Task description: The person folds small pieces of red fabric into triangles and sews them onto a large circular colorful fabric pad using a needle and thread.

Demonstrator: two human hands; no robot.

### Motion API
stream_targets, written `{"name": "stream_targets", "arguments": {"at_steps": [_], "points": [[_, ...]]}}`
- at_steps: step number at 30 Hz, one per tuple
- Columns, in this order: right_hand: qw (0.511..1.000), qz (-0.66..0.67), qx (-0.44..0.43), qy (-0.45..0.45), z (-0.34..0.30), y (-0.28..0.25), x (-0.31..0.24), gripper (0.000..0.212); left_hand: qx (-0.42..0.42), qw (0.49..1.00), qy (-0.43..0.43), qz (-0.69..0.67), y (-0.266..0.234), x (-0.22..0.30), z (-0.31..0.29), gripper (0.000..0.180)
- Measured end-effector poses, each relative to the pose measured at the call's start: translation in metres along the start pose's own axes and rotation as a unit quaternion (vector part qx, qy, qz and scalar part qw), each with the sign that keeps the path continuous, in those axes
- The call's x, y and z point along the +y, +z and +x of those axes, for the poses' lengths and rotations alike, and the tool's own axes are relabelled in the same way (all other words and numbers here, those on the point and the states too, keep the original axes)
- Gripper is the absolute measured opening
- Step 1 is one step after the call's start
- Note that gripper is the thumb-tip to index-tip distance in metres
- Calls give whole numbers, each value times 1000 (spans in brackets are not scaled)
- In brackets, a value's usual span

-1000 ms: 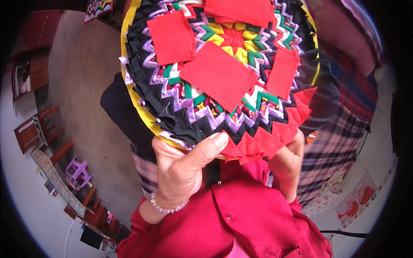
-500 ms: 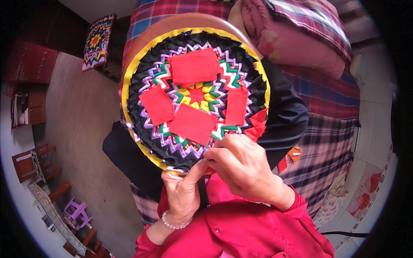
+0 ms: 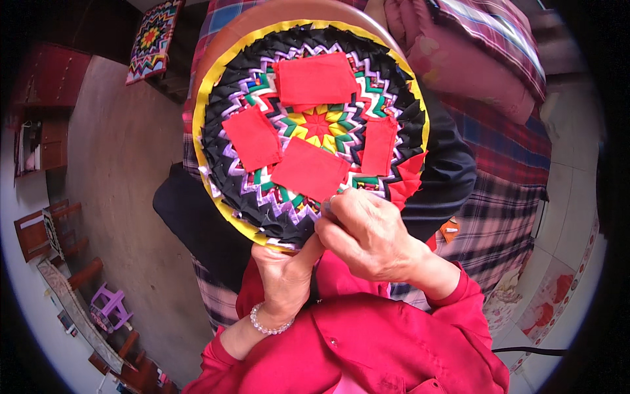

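While my left hand (image 3: 283, 276) grips the near edge of the round patchwork mat (image 3: 308, 131) to keep it tilted toward me, my right hand (image 3: 367, 233) pinches a fold beside the red squares (image 3: 310, 169) there.

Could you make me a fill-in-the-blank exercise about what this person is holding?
1. On the round patchwork mat lie ___ loose red squares.
2. The mat's outer rim is bound in ___ cloth.
3. The left hand holds the mat by its ___ edge.
4. The left wrist wears a bracelet of ___.

Missing words: four; yellow; lower; beads
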State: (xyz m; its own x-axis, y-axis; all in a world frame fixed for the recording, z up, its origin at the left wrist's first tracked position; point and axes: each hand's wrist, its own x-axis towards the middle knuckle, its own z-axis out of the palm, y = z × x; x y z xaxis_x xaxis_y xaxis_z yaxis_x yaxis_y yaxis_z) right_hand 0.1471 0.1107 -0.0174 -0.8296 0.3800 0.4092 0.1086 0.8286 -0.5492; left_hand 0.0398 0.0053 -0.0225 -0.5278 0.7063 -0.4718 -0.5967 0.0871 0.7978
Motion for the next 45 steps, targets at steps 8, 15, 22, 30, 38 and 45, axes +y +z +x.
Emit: {"name": "stream_targets", "arguments": {"at_steps": [8, 15, 22, 30, 38, 45], "points": [[873, 414, 67, 248, -11, -7, -21, 12, -38, 987, 28, 154, -9, 0, 0, 3], [832, 489, 153, 213, -16, -27, -35, 13, -9, 995, -9, 100, -9, -4, 4, 9], [719, 603, 340, 54, -20, -78, -56, 26, -25, 995, 13, 99, -15, -7, 5, 11], [850, 512, 106, 69, -30, -60, -30, 22, -43, 993, -5, 110, -14, -4, 3, 4], [972, 71, 15, 224, -19, -5, -40, 26, -50, 992, -59, 103, -19, 3, 3, 6], [977, 10, 48, 208, -23, 3, -39, 33, -45, 993, -55, 97, -16, 5, 3, 8]]}}
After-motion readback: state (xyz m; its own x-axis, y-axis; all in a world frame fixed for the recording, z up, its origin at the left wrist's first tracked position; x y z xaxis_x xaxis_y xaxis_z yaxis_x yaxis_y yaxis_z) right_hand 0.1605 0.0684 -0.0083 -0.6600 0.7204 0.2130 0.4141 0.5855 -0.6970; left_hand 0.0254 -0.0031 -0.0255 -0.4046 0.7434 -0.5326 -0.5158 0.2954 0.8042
